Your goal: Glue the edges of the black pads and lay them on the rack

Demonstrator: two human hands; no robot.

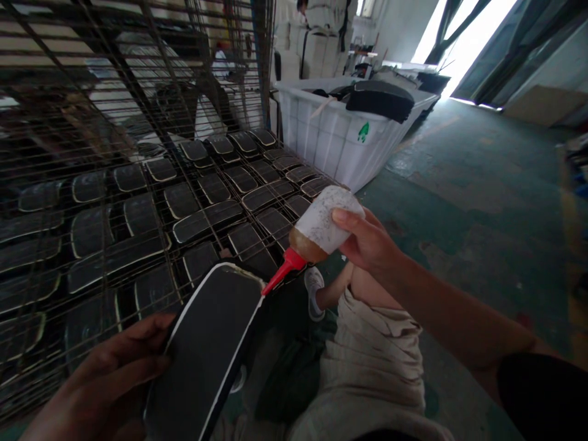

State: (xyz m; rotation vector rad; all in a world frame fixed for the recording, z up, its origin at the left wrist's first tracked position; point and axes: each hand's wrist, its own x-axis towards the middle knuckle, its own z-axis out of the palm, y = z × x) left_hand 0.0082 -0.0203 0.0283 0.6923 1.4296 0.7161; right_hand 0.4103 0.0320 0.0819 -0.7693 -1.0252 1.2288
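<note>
My left hand (114, 367) grips the left edge of a dark padded panel (214, 337) with rounded corners, held tilted low in front of me. A pale line of glue runs along the panel's rim. My right hand (367, 236) is wrapped around a glue bottle (321, 223), whitish with a brownish shoulder. Its red nozzle (285, 269) points down and left, with the tip at the panel's upper right corner, on or just above the glue line. The underside of the panel and some left-hand fingers are hidden.
Several similar dark panels (209, 220) with pale rims lie in rows on a wire rack (202, 245) to the left. A wire mesh (138, 67) rises behind them. A large white tub (316, 125) holding dark pieces stands beyond, beside the green floor (468, 190).
</note>
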